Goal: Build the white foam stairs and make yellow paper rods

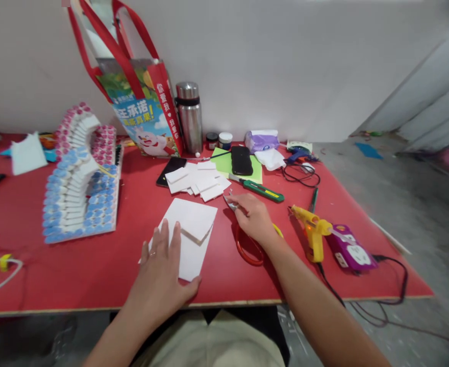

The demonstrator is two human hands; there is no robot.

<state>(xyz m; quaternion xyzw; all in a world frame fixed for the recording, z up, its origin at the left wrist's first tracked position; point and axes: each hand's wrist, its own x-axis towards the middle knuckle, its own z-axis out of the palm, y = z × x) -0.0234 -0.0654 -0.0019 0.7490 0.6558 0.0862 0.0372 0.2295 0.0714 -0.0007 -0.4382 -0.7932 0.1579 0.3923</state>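
My left hand [163, 267] lies with fingers spread on white card pieces [194, 209], one of them overlapping another. My right hand [253, 214] is closed over the blade end of scissors [250, 256] with red and yellow handles. Part of the blades shows beyond the fingertips, and the palm hides the middle. Just past that hand rests a green utility knife [263, 190]. A loose heap of small white card pieces [199, 179] sits farther back, overlapping a dark phone [171, 171].
A yellow glue gun [312, 232] with a glowing light stands by a purple power strip [350, 248] at right, cables trailing off the edge. Behind are a shopping bag [144, 112], a steel flask [190, 120] and a black phone [242, 160]. Pink and blue tiered pieces [82, 188] stand left.
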